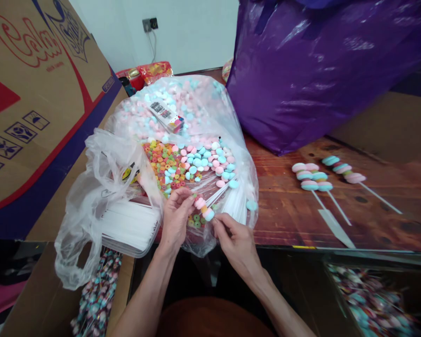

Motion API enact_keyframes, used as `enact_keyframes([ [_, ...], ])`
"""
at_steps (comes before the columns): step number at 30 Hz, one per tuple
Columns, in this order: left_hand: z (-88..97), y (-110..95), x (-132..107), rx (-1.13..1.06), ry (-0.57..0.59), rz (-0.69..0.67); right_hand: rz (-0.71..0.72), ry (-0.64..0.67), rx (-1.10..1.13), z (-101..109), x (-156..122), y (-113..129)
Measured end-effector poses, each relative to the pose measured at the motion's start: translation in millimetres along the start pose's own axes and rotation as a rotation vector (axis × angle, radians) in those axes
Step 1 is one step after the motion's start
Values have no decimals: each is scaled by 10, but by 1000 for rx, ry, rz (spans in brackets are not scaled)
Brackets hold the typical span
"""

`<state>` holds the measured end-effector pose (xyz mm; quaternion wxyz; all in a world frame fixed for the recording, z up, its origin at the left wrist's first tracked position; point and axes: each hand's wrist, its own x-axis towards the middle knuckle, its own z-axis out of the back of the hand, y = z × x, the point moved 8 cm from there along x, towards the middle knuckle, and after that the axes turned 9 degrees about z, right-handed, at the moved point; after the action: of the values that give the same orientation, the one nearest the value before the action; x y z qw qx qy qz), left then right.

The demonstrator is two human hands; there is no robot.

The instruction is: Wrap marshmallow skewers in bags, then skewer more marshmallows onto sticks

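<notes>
Between my hands is a candy skewer (pixel 204 209), tilted, with pink and pale blue marshmallows and an orange gummy ring threaded on it. My left hand (pixel 177 213) pinches at its upper end, where a small reddish piece shows by the fingertips. My right hand (pixel 235 234) is closed on the stick just below the blue marshmallow; most of the stick is hidden by the fingers. Just beyond them, on a clear plastic bag, lie colourful gummy rings (pixel 166 164) and loose pink and blue marshmallows (pixel 205 159). White sticks (pixel 235 203) fan out beside the right hand.
Finished-looking marshmallow skewers (pixel 311 176) lie on the wooden table (pixel 280 206) at right. A tub of white sticks (pixel 128 227) and a crumpled plastic bag (pixel 84 210) stand left. A large carton (pixel 38 117) and purple bag (pixel 301 70) flank the table. Boxes of wrapped candies (pixel 98 295) sit below.
</notes>
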<state>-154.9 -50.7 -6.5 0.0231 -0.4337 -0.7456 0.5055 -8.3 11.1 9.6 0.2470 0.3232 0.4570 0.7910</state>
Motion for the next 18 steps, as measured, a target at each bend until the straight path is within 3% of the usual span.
enact_keyframes([
  [12, -94, 161, -52, 8, 100, 156, 35, -47, 48, 15, 46, 17],
  [18, -200, 71, 70, 126, 91, 62, 43, -109, 23, 106, 57, 10],
])
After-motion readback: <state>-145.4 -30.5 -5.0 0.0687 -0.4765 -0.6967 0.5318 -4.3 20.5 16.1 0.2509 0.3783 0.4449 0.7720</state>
